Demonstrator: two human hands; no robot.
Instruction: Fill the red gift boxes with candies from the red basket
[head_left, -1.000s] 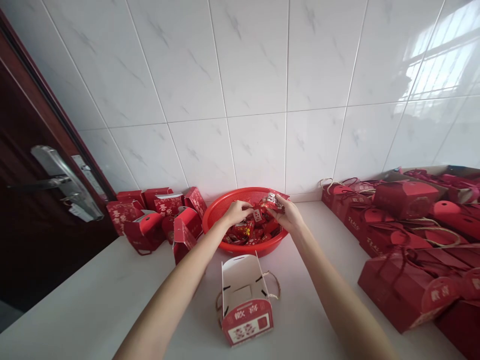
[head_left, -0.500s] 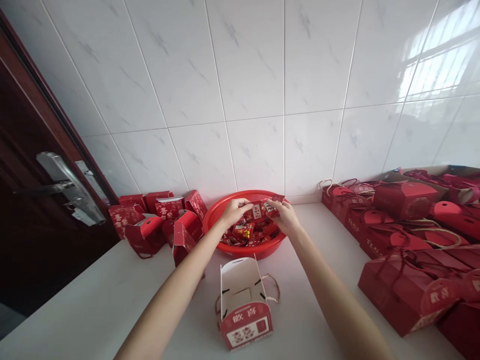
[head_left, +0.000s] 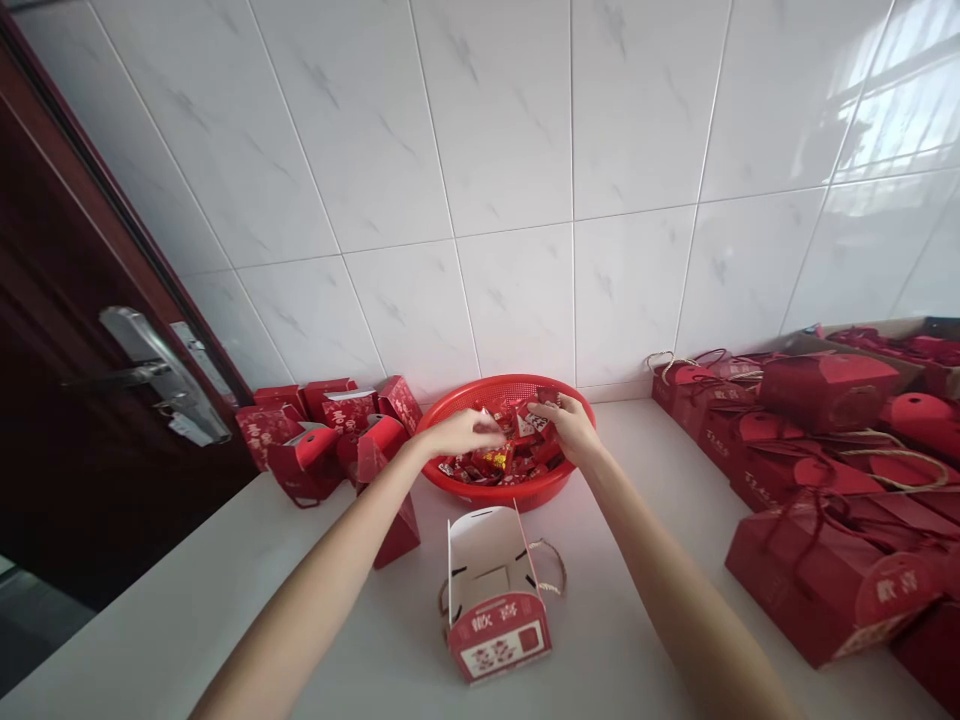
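A red plastic basket [head_left: 517, 492] by the wall holds many small red-wrapped candies [head_left: 495, 460], one with a gold patch. Over its left half is my left hand [head_left: 469, 432], its fingers bent downward among the wrappers and smeared by motion; whether they grip anything cannot be made out. At the right side of the basket, my right hand [head_left: 571, 428] pinches a red candy packet [head_left: 532, 420] with a white label between thumb and fingers. In front of the basket stands an open red-and-white gift box [head_left: 499, 635], white inside, with rope handles at its sides.
Several red gift boxes [head_left: 307, 465] stand to the left of the basket. Many more red boxes [head_left: 817, 590] with cord handles crowd the white table's right side. Behind is a tiled wall [head_left: 517, 290]; at the left, a dark door with a metal handle [head_left: 161, 375].
My left hand has moved left and lower, away from the packets near my right hand. My right hand stays near the basket's right side with its packet. The view has shifted slightly.
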